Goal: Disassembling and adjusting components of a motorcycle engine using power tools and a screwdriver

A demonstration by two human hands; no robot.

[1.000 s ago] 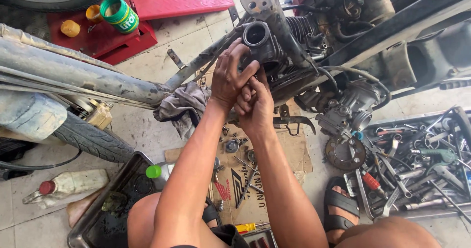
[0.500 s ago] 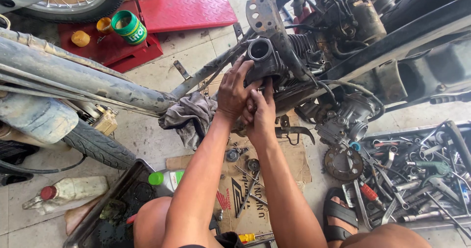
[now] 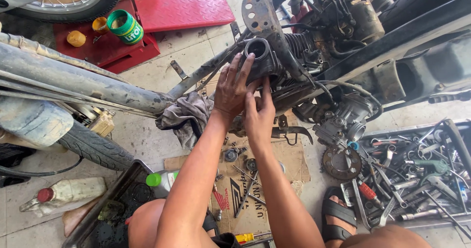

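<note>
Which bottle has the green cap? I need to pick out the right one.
The bottle beside the person's left arm, at the dark tray's edge. The other bottle, lying farther left on the floor, has a red cap.

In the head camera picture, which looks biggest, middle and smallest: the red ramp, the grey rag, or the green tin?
1. red ramp, biggest, though cut off by the picture's edge.
2. grey rag, middle.
3. green tin, smallest.
The ramp and tin lie farther from the camera, so true sizes may differ.

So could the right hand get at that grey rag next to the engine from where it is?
Probably yes. The rag lies in the open on the floor, but the left hand and forearm sit between it and the right hand, which would have to cross under or over.
</note>
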